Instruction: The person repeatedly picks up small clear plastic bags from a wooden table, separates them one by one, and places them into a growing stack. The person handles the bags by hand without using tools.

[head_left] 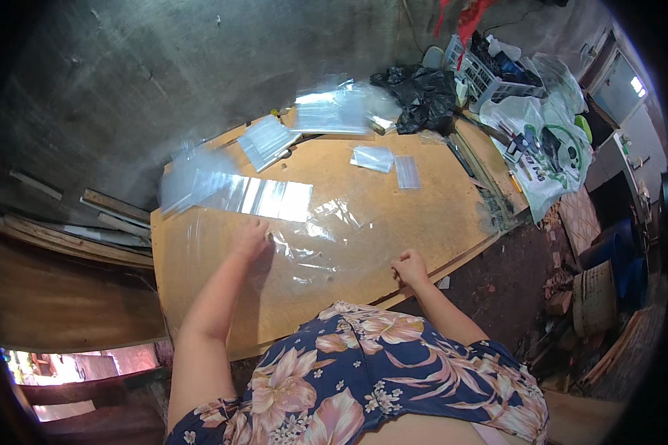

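A thin sheet of clear plastic film, creased and shiny, lies across the middle of the wooden table between my hands. My left hand is closed with its fingertips on the film's left part. At the table's near edge, my right hand is closed in a pinch at the film's right end; the film is so clear that its edge there is hard to follow. Just beyond my left hand, a row of overlapping clear plastic bags stretches to the left.
Stacks of clear plastic bags lie along the table's back, with smaller packs nearer. Behind them sit a black plastic bag and a grey crate. A white carrier bag hangs at right. Wooden boards rest at left.
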A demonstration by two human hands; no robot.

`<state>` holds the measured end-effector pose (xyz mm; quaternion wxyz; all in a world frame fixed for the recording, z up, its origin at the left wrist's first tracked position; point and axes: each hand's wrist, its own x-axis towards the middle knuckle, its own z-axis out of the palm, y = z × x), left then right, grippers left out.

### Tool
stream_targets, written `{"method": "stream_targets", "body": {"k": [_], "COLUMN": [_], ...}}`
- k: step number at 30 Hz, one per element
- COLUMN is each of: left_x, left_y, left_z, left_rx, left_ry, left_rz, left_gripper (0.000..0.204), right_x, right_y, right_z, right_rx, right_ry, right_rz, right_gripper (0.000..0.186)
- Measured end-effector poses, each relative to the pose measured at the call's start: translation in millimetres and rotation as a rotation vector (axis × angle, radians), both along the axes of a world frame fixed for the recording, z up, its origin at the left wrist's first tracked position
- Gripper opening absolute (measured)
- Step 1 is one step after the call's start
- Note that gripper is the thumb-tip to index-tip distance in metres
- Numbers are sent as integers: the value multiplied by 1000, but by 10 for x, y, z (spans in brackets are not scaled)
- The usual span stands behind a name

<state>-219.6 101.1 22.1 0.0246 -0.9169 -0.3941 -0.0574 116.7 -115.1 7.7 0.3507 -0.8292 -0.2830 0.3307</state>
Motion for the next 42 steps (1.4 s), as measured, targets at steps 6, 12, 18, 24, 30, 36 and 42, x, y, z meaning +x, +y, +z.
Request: {"method": "stream_targets", "body": {"k": [6,12,18,24,30,36,42], "left_x": [651,765,200,83,-119,-171,652], "left_y": [-837,-1325,-1364,-1458,-1450,-1450,-1316], "left_z": [57,-34,50,89,103,118,2], "left_rx": [-76,-384,-358,-341,-345,-348,-329], "left_ry": [278,-13,-2,-18,48,59,-128], "left_rz": [152,445,443,385,338,337,248], "left_gripper": [19,68,72,76,82,81,74], "right_x": [11,-438,-266,211,420,774,953], "right_y": [320,879,936,1617,1642,1275,988], "right_z": [194,18,-30,15,-124,-291,-286], "right_rx": [348,232,-6,-115,-13,192,373], "right_ry": [-427,-623,-710,-749,-784,-805,-580], "right_rz": [324,1081,949,869,876,842,649], "right_gripper": [30,49,60,60,56,39,23]}}
